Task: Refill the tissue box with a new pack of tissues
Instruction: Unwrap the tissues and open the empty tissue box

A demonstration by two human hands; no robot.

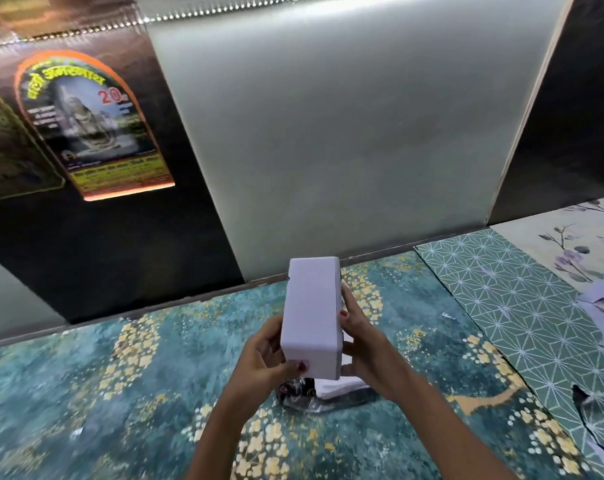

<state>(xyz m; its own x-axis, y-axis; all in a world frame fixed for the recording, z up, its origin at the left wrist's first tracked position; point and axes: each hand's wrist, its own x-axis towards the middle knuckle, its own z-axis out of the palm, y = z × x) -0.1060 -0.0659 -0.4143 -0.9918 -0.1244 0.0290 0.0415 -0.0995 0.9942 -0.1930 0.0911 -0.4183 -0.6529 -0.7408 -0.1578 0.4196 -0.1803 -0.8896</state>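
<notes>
A plain white tissue box (311, 313) is held up in the air, long side pointing away from me, its blank face toward the camera. My left hand (264, 358) grips its near left corner, thumb on the front face. My right hand (361, 344) clasps its right side. Below the box, on the teal patterned table (120, 393), lies a clear plastic tissue pack (328, 393) with white tissues showing in it, partly hidden by the box and my hands.
A geometric green sheet (518, 306) and a floral sheet (577, 244) cover the table's right side. White paper scraps (602, 292) lie at the far right. A frosted panel (328, 133) and a dark wall with a poster (89, 126) rise behind the table.
</notes>
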